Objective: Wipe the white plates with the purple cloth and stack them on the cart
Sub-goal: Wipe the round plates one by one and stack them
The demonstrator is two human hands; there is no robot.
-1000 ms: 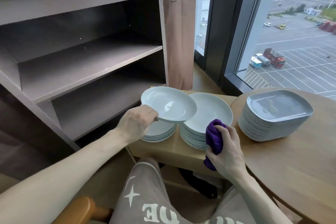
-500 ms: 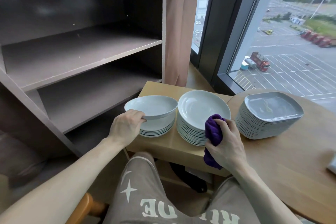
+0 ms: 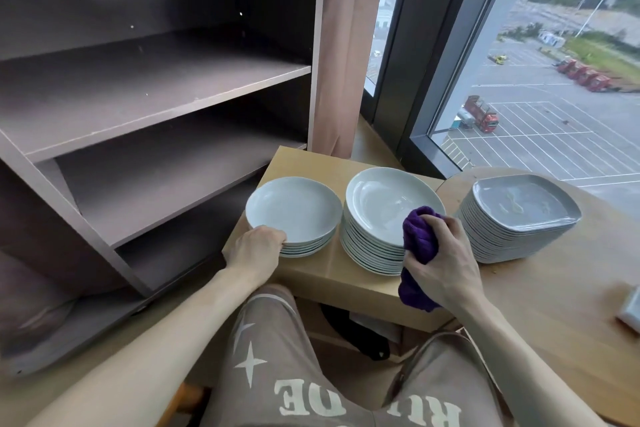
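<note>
Two stacks of white plates stand on a low wooden stand (image 3: 341,276). The left stack (image 3: 294,210) is short; its top plate lies flat on it. My left hand (image 3: 257,250) curls round the near-left rim of that top plate. The right stack (image 3: 379,208) is taller. My right hand (image 3: 446,270) grips the bunched purple cloth (image 3: 417,236) against the near-right side of the taller stack. The brown cart (image 3: 156,90) stands to the left with its shelves bare.
A stack of grey square plates (image 3: 519,208) sits on the round wooden table (image 3: 554,315) at right. A pale object (image 3: 631,310) lies at that table's right edge. A window runs behind, and my knees are below the stand.
My left hand has lowered the white plate it held tilted in the air down onto the short left stack. My right hand with the cloth has stayed beside the taller stack.
</note>
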